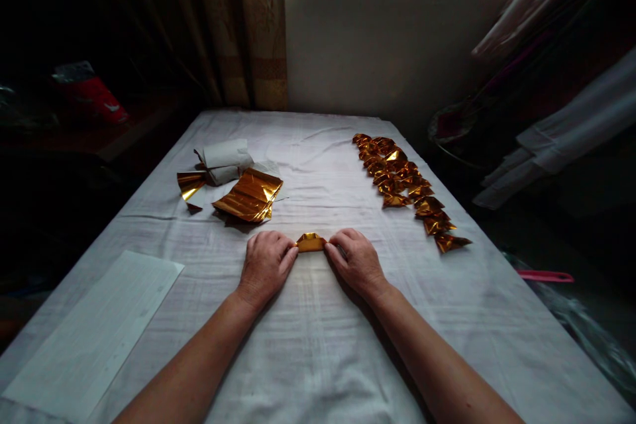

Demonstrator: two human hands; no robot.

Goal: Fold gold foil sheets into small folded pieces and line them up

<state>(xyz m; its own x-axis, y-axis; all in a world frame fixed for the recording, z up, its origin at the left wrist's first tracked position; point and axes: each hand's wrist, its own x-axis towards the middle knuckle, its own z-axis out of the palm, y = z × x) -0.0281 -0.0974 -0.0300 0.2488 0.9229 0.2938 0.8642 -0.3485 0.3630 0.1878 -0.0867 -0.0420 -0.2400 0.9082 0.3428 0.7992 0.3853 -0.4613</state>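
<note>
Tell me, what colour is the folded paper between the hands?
The folded paper is shiny gold; head view.

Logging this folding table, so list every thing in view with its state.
Small folded gold foil piece: pinched at both ends, on the white cloth.
Left hand: gripping its left end.
Right hand: gripping its right end.
Stack of gold foil sheets: unfolded, loosely piled.
Row of gold foil shapes: folded, lined up.
White paper wrapper: rumpled.
White paper sheet: flat.

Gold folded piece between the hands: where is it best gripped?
Probably at its two short ends, pinched from left and right, as the left hand and right hand hold the gold folded piece. It lies low and wide on the white cloth; its raised middle looks easy to crush.
</note>
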